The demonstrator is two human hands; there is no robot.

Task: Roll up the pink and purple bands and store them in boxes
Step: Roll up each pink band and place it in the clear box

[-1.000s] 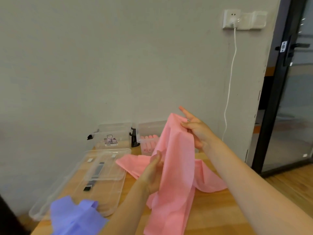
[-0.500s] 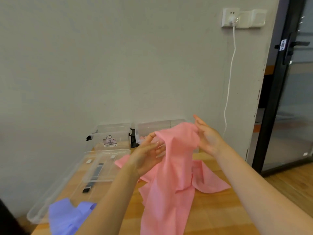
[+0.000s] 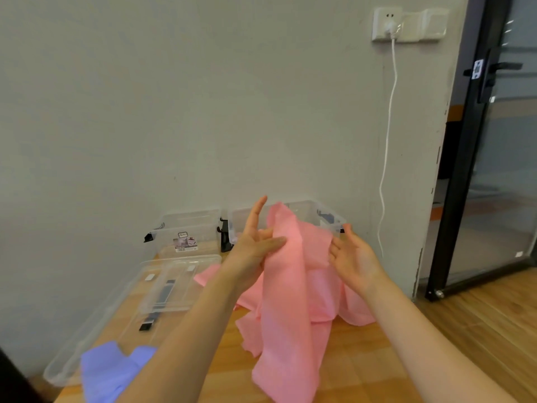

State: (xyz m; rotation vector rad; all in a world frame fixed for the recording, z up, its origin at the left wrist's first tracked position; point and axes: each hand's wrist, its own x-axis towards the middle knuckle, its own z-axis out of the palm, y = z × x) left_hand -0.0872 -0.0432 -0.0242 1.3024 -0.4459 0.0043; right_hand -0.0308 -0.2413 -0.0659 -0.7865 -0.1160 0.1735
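A pink band (image 3: 293,301) hangs in front of me, its lower part bunched on the wooden table (image 3: 357,370). My left hand (image 3: 252,251) holds its upper end, thumb laid across the fabric and forefinger pointing up. My right hand (image 3: 354,257) is spread, palm turned toward the band, fingertips at its right edge. A purple band (image 3: 110,370) lies crumpled at the table's near left corner. Two clear boxes stand against the wall: the left box (image 3: 186,228) and the right box (image 3: 322,212), partly hidden behind the band.
Two clear lids (image 3: 180,277) lie stacked on the left of the table, reaching toward the purple band. A white cable (image 3: 388,170) hangs from a wall socket. A dark-framed glass door (image 3: 476,170) stands at the right.
My left hand has risen and taken the band's top end. My right hand has let go of the top, dropped and opened beside the band's right edge.
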